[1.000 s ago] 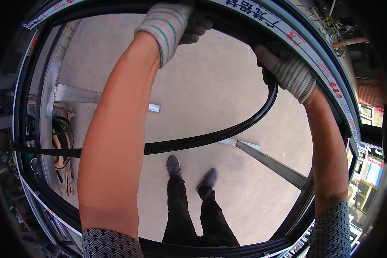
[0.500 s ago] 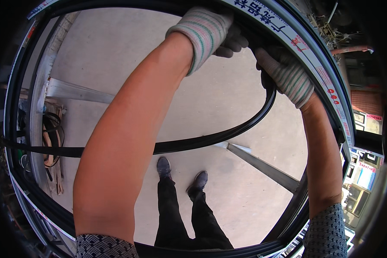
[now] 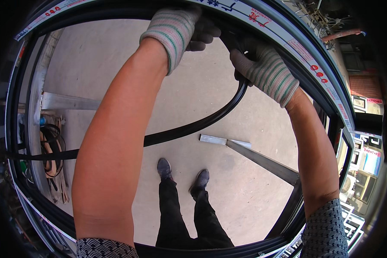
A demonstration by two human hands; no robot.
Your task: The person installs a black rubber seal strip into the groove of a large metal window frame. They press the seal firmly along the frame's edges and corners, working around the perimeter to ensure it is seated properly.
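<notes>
A long black rubber seal strip (image 3: 189, 129) hangs in a curve across the opening of a window frame with a dark inner edge (image 3: 112, 13). My right hand (image 3: 266, 69), in a striped knit glove with dark fingers, is closed around the strip near the frame's far side. From there a short length of strip runs up to the frame's inner edge. My left hand (image 3: 176, 36), gloved alike, lies just to the left, its fingers curled at that same edge. Its thumb and palm side are hidden. The strip's other end passes behind my left forearm to the frame's left side.
Below the opening are a pale floor (image 3: 116, 64), my shoes (image 3: 164, 168) and metal support bars (image 3: 262, 159). Coiled black strips (image 3: 51, 137) lie at the left beyond a grey bar. Stacked frames (image 3: 352, 223) stand at the right.
Both hands have shifted left along the far side of the frame in the view. The strip's curve has moved left with my right hand, and more of a metal bar shows beneath.
</notes>
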